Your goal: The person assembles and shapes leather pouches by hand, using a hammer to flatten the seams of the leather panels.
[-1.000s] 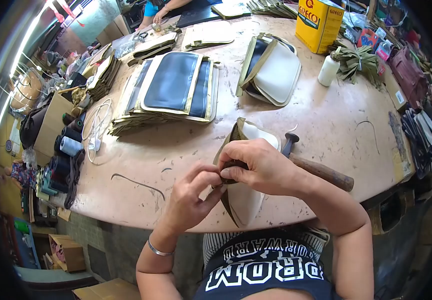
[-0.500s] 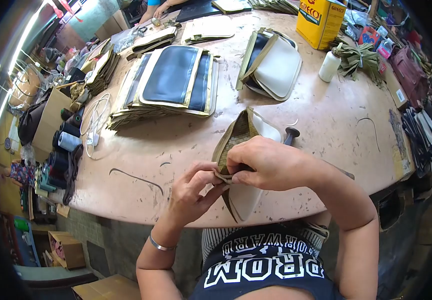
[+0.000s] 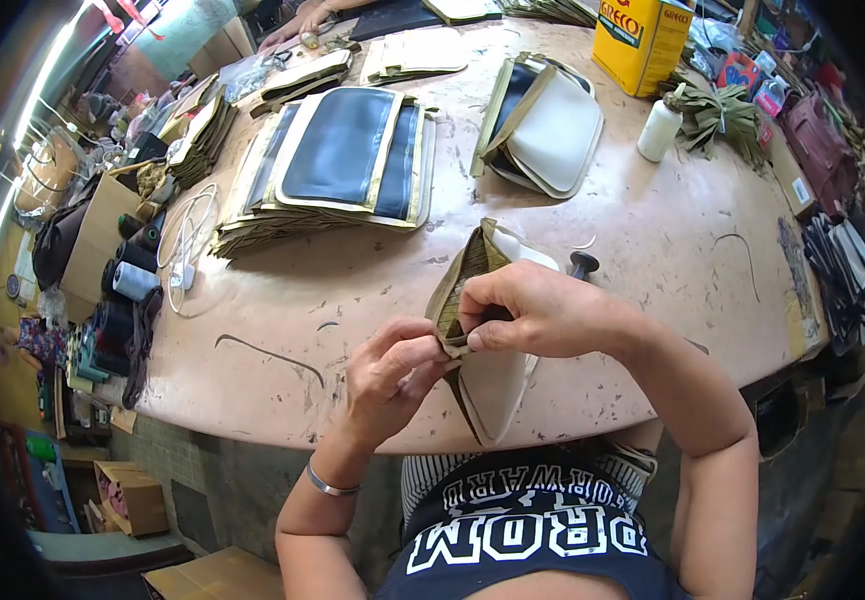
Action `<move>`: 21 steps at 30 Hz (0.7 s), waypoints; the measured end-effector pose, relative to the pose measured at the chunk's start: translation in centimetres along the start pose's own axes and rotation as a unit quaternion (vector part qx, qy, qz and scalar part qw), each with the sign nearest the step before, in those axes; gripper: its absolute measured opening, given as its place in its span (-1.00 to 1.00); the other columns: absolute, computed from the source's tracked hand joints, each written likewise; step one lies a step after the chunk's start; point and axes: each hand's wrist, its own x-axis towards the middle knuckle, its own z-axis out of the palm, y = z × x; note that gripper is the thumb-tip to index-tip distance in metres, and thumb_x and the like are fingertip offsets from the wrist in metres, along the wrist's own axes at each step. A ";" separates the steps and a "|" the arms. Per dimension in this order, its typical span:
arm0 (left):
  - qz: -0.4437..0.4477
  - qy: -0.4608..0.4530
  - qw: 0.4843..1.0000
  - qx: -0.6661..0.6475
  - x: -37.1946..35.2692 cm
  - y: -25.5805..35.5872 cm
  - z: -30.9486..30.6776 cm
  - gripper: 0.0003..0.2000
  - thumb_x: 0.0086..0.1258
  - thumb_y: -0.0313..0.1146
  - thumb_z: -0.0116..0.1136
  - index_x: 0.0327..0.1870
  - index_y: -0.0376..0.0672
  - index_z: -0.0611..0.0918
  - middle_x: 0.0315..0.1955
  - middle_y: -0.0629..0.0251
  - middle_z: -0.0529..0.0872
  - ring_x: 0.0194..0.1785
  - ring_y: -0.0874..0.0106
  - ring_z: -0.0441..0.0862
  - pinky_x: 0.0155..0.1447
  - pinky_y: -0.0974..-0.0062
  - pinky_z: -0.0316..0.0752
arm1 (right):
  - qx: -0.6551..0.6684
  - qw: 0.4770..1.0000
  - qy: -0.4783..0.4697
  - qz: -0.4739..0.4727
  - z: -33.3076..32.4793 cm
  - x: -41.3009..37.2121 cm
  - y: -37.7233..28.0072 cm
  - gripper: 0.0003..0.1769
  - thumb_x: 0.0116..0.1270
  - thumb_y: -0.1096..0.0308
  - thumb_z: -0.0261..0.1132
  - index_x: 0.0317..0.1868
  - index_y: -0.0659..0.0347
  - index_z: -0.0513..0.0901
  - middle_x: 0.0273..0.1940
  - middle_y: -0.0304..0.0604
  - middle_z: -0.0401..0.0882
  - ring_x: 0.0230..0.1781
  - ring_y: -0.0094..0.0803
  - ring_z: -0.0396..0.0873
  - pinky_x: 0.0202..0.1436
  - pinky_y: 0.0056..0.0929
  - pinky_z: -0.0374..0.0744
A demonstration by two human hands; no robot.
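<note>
A bag piece with a white panel (image 3: 493,390) and an olive fabric side (image 3: 456,285) stands partly opened at the table's near edge. My left hand (image 3: 393,375) pinches the olive edge on its left side. Thumb and fingers of my right hand (image 3: 523,312) close on the same edge, right beside the left fingertips. The fingers partly hide the spot they grip. Just beyond my right hand lies a tool with a round black head (image 3: 584,264), its other end hidden.
A stack of dark-blue panels with pale borders (image 3: 338,150) and a folded white pouch (image 3: 563,140) lie farther back. A yellow can (image 3: 643,45) and a white bottle (image 3: 660,130) stand at right. Thread spools (image 3: 136,280) are at left. Another person's hand (image 3: 308,20) shows at the far edge.
Both my hands have shifted slightly upward along the olive edge, still gripping it. The other person's hand at the far edge has moved left.
</note>
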 end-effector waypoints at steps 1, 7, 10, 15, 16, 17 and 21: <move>-0.001 0.008 1.000 0.008 0.0 0.0 0.1 -0.76 0.00 -0.63 0.28 -0.29 -0.17 0.56 -0.34 0.17 0.62 -0.36 0.29 0.61 -0.36 0.47 0.52 | 0.003 1.000 -0.002 0.006 0.0 0.0 -0.1 -0.79 0.05 0.39 0.20 -0.35 0.39 0.53 -0.46 0.05 0.55 -0.39 -0.23 0.54 -0.25 -0.35 0.48; 0.004 0.011 1.000 0.020 -0.2 -0.2 0.1 -0.74 -0.01 -0.61 0.31 -0.27 -0.15 0.58 -0.32 0.16 0.62 -0.33 0.29 0.62 -0.34 0.47 0.53 | -0.081 0.994 0.057 -0.053 1.2 -0.2 0.0 -0.78 0.06 0.40 0.20 -0.31 0.39 0.50 -0.35 0.09 0.57 -0.27 -0.09 0.56 -0.17 -0.28 0.48; 0.004 0.034 0.999 0.014 -0.5 -0.5 0.5 -0.75 0.00 -0.58 0.32 -0.29 -0.16 0.57 -0.33 0.16 0.62 -0.34 0.29 0.61 -0.34 0.49 0.52 | -0.078 0.992 0.083 -0.062 1.6 0.0 0.5 -0.80 0.07 0.42 0.23 -0.30 0.35 0.51 -0.37 0.03 0.56 -0.30 -0.12 0.55 -0.19 -0.31 0.48; 0.002 0.008 0.999 0.039 -0.5 -0.3 0.1 -0.76 -0.01 -0.58 0.32 -0.30 -0.18 0.56 -0.34 0.17 0.61 -0.33 0.28 0.60 -0.32 0.47 0.51 | -0.073 0.992 0.083 -0.054 1.6 0.1 0.5 -0.80 0.08 0.41 0.22 -0.29 0.35 0.53 -0.39 0.03 0.57 -0.32 -0.15 0.56 -0.20 -0.32 0.48; 0.002 0.006 0.999 0.037 -0.4 -0.3 0.1 -0.76 -0.01 -0.59 0.32 -0.30 -0.18 0.56 -0.34 0.17 0.61 -0.33 0.29 0.60 -0.31 0.46 0.51 | -0.060 0.994 0.081 -0.048 1.6 0.1 0.6 -0.79 0.08 0.41 0.22 -0.28 0.35 0.53 -0.39 0.02 0.57 -0.32 -0.17 0.56 -0.20 -0.33 0.48; -0.011 0.001 1.000 0.025 -0.3 -0.2 -0.1 -0.75 -0.01 -0.59 0.32 -0.30 -0.18 0.55 -0.33 0.18 0.61 -0.32 0.29 0.59 -0.30 0.46 0.51 | -0.048 0.995 0.078 -0.043 1.5 0.1 0.7 -0.79 0.09 0.40 0.22 -0.28 0.36 0.53 -0.39 0.02 0.57 -0.33 -0.20 0.56 -0.21 -0.35 0.48; -0.060 -0.006 0.998 -0.019 0.0 0.5 -0.3 -0.76 -0.02 -0.63 0.29 -0.33 -0.18 0.54 -0.35 0.20 0.59 -0.32 0.30 0.58 -0.26 0.46 0.50 | -0.007 0.998 0.059 -0.037 1.0 -0.3 0.4 -0.78 0.12 0.37 0.23 -0.28 0.36 0.53 -0.41 -0.02 0.57 -0.37 -0.32 0.53 -0.23 -0.41 0.47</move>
